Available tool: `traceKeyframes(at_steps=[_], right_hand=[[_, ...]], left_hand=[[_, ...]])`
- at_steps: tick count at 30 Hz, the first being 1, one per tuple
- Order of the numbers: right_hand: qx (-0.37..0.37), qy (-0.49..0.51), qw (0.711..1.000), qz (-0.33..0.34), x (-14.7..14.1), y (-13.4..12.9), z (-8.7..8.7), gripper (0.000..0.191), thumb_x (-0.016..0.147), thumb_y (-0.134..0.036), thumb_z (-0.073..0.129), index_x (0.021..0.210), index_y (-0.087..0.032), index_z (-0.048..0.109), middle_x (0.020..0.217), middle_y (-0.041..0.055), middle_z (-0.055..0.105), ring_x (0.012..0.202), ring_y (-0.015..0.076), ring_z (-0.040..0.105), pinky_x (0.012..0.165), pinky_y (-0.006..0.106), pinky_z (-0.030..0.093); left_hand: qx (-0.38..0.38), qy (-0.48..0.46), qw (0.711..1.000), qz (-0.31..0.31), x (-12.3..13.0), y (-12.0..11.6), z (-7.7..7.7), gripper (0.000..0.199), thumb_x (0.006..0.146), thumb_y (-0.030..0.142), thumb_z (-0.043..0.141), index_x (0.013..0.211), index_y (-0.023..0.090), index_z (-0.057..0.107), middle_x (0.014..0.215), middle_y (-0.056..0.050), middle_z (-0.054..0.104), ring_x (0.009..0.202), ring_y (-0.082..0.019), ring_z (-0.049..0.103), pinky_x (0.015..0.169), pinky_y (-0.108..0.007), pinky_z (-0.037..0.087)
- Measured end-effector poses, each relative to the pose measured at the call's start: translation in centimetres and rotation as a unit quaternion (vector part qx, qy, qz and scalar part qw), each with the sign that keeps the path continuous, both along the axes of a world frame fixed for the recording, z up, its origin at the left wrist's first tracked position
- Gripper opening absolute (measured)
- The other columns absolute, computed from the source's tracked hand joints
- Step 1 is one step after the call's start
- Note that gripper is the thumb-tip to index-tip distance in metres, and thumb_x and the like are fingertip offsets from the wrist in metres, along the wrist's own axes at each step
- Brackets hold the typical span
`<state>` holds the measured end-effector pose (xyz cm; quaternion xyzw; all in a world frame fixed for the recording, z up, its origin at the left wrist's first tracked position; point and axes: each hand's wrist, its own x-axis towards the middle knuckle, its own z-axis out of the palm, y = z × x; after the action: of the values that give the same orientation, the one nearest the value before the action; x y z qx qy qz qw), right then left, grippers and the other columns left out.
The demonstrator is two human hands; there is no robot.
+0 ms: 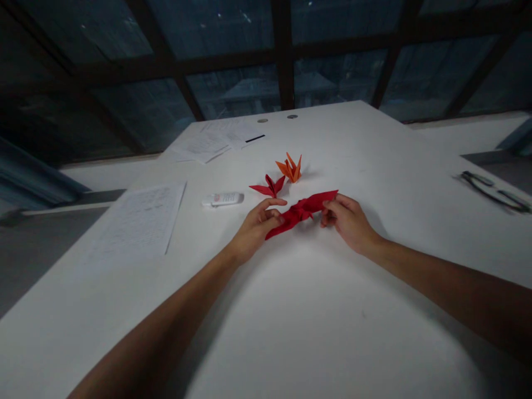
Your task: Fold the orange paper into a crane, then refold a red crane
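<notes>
A folded piece of red origami paper (302,209) stretches between my two hands, just above the white table. Its middle is bunched into small folds, and its two flat ends slant out to the sides. My left hand (258,224) pinches the near left end between thumb and fingers, with the index finger raised. At the far right end, my right hand (346,220) grips the paper between thumb and fingers. Just beyond stand a red paper crane (270,186) and an orange paper crane (291,168) with pointed wings.
Left of the cranes lies a white tube-like container (223,199). Written sheets (139,219) rest at the table's left edge, with more papers (216,138) farther back. Eyeglasses (494,191) lie at the right. Beyond the table (332,321) are dark windows (233,88).
</notes>
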<state>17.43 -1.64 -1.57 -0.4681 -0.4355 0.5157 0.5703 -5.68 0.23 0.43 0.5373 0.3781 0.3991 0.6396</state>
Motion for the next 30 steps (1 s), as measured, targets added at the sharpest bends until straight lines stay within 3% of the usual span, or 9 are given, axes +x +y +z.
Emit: traceKeyframes(at_steps=[6, 10, 14, 21, 26, 30], right_hand=[[0.056, -0.115, 0.988, 0.085, -0.3, -1.1, 0.0, 0.016, 0.089, -0.037, 0.062, 0.083, -0.022, 0.062, 0.077, -0.0012, 0.064, 0.061, 0.0126, 0.057, 0.058, 0.029, 0.042], [0.067, -0.143, 0.982, 0.103, -0.3, -1.4, -0.3, 0.013, 0.090, -0.035, 0.064, 0.088, -0.023, 0.062, 0.076, -0.0022, 0.062, 0.064, 0.0134, 0.055, 0.062, 0.029, 0.043], [0.081, -0.149, 0.979, 0.109, -0.4, -1.4, -0.5, 0.010, 0.091, -0.034, 0.064, 0.090, -0.023, 0.062, 0.076, -0.0028, 0.060, 0.067, 0.0140, 0.056, 0.064, 0.029, 0.045], [0.116, -0.200, 0.965, 0.126, -0.5, -1.7, -0.4, 0.017, 0.093, -0.040, 0.065, 0.093, -0.023, 0.063, 0.079, -0.0006, 0.062, 0.068, 0.0146, 0.055, 0.064, 0.029, 0.045], [0.137, -0.253, 0.949, 0.128, -0.6, -2.0, -0.2, 0.016, 0.090, -0.037, 0.070, 0.097, -0.023, 0.065, 0.089, 0.0012, 0.067, 0.072, 0.0150, 0.057, 0.067, 0.030, 0.046], [0.141, -0.272, 0.943, 0.131, -0.7, -2.1, 0.0, 0.020, 0.087, -0.032, 0.072, 0.105, -0.024, 0.066, 0.093, 0.0019, 0.071, 0.069, 0.0146, 0.059, 0.066, 0.030, 0.047]], left_hand=[[-0.032, -0.120, 0.990, 0.074, -0.2, 1.0, -0.4, 0.017, 0.072, 0.015, 0.070, 0.087, 0.016, 0.062, 0.068, 0.003, 0.059, 0.057, -0.008, 0.050, 0.057, -0.024, 0.039], [-0.067, -0.143, 0.985, 0.074, -0.4, 1.1, -0.1, 0.016, 0.071, 0.013, 0.072, 0.085, 0.016, 0.064, 0.071, 0.002, 0.060, 0.058, -0.007, 0.051, 0.058, -0.022, 0.040], [-0.051, -0.131, 0.989, 0.051, -0.5, 0.9, 0.0, 0.010, 0.070, 0.012, 0.073, 0.077, 0.014, 0.067, 0.074, 0.000, 0.063, 0.061, -0.008, 0.052, 0.060, -0.022, 0.041], [-0.045, -0.068, 0.996, 0.037, -0.8, 0.6, -0.2, 0.029, 0.068, 0.017, 0.074, 0.096, 0.012, 0.077, 0.081, -0.007, 0.073, 0.067, -0.013, 0.058, 0.060, -0.024, 0.042], [-0.038, -0.056, 0.998, 0.016, -0.8, 0.6, -0.1, 0.028, 0.066, 0.016, 0.075, 0.094, 0.013, 0.080, 0.081, -0.007, 0.075, 0.066, -0.012, 0.059, 0.060, -0.023, 0.043], [-0.039, -0.042, 0.998, -0.021, -0.7, 0.4, 0.1, 0.027, 0.068, 0.014, 0.073, 0.095, 0.013, 0.080, 0.092, -0.010, 0.078, 0.084, -0.020, 0.070, 0.078, -0.029, 0.052]])
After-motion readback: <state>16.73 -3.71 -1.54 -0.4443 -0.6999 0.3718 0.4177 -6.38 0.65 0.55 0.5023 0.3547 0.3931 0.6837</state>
